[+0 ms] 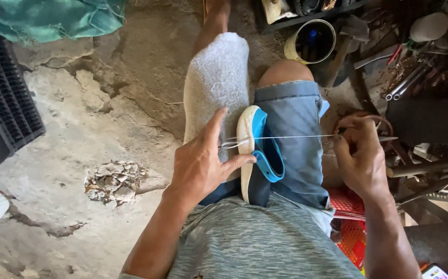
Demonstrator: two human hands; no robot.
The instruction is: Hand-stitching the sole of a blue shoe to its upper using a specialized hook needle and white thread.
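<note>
The blue-and-white shoe (257, 152) stands on edge between my knees. My left hand (203, 163), fingers spread, presses its sole; my right hand (359, 155) pinches the taut thread (291, 137), fist closed. Tool clutter (415, 77) crowds right; cracked floor (79, 144) lies open left.

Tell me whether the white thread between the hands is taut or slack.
Taut. The white thread runs in a straight line from the white-soled blue sandal, steadied by the left hand, to the right hand, with no sag.
</note>
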